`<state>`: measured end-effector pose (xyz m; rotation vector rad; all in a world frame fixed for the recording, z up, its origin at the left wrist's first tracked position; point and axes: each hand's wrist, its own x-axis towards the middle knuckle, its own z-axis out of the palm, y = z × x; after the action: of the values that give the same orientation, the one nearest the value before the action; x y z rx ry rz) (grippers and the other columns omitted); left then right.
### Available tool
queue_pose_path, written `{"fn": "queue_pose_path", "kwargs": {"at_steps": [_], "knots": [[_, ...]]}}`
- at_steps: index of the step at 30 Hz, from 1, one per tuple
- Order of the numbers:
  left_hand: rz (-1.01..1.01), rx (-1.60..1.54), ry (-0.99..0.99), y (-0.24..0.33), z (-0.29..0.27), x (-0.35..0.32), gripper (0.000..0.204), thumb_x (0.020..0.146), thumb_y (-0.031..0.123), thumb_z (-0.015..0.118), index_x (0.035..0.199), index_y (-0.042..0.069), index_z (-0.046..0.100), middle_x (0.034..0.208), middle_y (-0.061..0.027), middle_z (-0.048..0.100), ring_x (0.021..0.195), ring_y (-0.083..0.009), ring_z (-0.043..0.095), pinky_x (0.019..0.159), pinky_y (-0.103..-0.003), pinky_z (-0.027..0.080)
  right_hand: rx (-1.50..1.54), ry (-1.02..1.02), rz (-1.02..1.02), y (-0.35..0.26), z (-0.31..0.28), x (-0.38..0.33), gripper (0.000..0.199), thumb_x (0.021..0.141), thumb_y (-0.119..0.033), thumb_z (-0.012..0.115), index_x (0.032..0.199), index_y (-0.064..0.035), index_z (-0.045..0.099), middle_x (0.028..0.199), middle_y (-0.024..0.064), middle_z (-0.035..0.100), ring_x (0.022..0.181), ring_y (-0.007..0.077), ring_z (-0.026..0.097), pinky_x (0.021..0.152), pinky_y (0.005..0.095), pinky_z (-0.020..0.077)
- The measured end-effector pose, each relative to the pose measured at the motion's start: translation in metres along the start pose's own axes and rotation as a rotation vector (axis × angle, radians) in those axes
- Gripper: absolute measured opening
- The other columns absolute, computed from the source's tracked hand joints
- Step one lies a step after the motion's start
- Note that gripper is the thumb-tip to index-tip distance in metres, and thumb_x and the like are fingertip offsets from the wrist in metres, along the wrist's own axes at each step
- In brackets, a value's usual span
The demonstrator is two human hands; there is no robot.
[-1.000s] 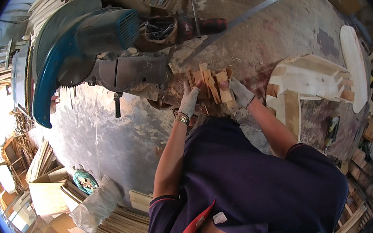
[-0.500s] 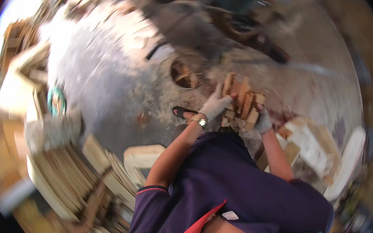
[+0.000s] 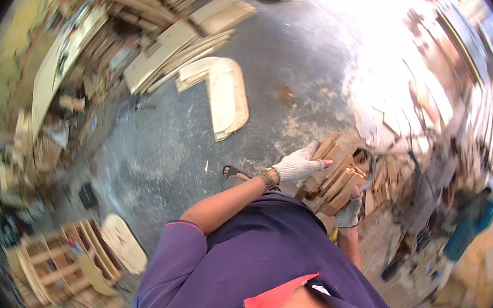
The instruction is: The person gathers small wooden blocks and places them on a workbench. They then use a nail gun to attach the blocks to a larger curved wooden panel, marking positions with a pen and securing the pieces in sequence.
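Right of centre in the frame, a loose bundle of wooden offcuts [image 3: 335,175] sits between 2 gloved hands: the left hand [image 3: 297,164] partly curled round its upper-left side, thumb on top, the right hand [image 3: 348,210] closed on its lower-right side, its underside fingers hidden. The pieces look stiff, dry and fairly light, likely to slide apart; squeezing both outer sides suits best. Their long axes run roughly lower left to upper right.
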<state>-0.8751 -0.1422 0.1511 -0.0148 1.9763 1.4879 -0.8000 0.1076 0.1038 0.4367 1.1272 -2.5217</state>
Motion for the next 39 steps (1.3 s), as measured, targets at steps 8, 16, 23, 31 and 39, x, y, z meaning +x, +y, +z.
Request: {"fn": "queue_pose_path", "kwargs": {"at_steps": [8,16,23,31,39], "knots": [[-0.006,-0.522,0.611,-0.114,-0.147,-0.18,0.081,0.097,0.048,0.07,0.156,0.004,0.035,0.123,-0.0163,0.066,0.107,-0.0204,0.067,0.09,-0.034,0.054,-0.192,-0.462,0.546,0.136,0.204,0.102,0.09,0.079,-0.051,0.083,0.147,-0.0042,0.047,0.135,0.0161,0.062,0.12,0.0354,0.065,0.102,0.0513,0.0573],[-0.072,-0.8,1.079,-0.217,-0.178,-0.277,0.071,0.101,0.036,0.069,0.156,0.008,0.033,0.119,-0.0108,0.066,0.101,-0.0164,0.068,0.083,-0.033,0.057,-0.424,-0.812,0.981,0.251,0.351,0.135,0.099,0.079,-0.052,0.084,0.152,-0.0009,0.041,0.14,0.0167,0.058,0.125,0.0322,0.063,0.105,0.047,0.0558],[-0.036,-0.992,1.341,-0.276,-0.248,-0.301,0.068,0.101,0.035,0.07,0.153,0.011,0.034,0.1,-0.0042,0.065,0.081,-0.0108,0.061,0.071,-0.03,0.053,-0.542,-0.902,1.092,0.349,0.456,0.175,0.095,0.081,-0.054,0.083,0.151,-0.0038,0.043,0.14,0.0132,0.058,0.128,0.0285,0.06,0.111,0.0425,0.0514],[-0.038,-1.031,1.376,-0.307,-0.443,-0.359,0.075,0.103,0.035,0.068,0.161,0.008,0.027,0.113,-0.0017,0.062,0.095,-0.0095,0.058,0.083,-0.028,0.052,-0.574,-0.959,1.197,0.47,0.619,0.265,0.092,0.083,-0.053,0.082,0.15,-0.0045,0.043,0.139,0.013,0.059,0.125,0.0287,0.063,0.107,0.0419,0.0537],[-0.11,-0.931,1.406,-0.371,-0.574,-0.379,0.078,0.104,0.04,0.065,0.161,0.005,0.025,0.119,-0.0078,0.066,0.099,-0.0143,0.064,0.086,-0.031,0.053,-0.621,-0.973,1.219,0.548,0.744,0.329,0.09,0.085,-0.052,0.08,0.15,-0.0027,0.043,0.138,0.0149,0.06,0.121,0.0287,0.066,0.105,0.0412,0.0557]]}}
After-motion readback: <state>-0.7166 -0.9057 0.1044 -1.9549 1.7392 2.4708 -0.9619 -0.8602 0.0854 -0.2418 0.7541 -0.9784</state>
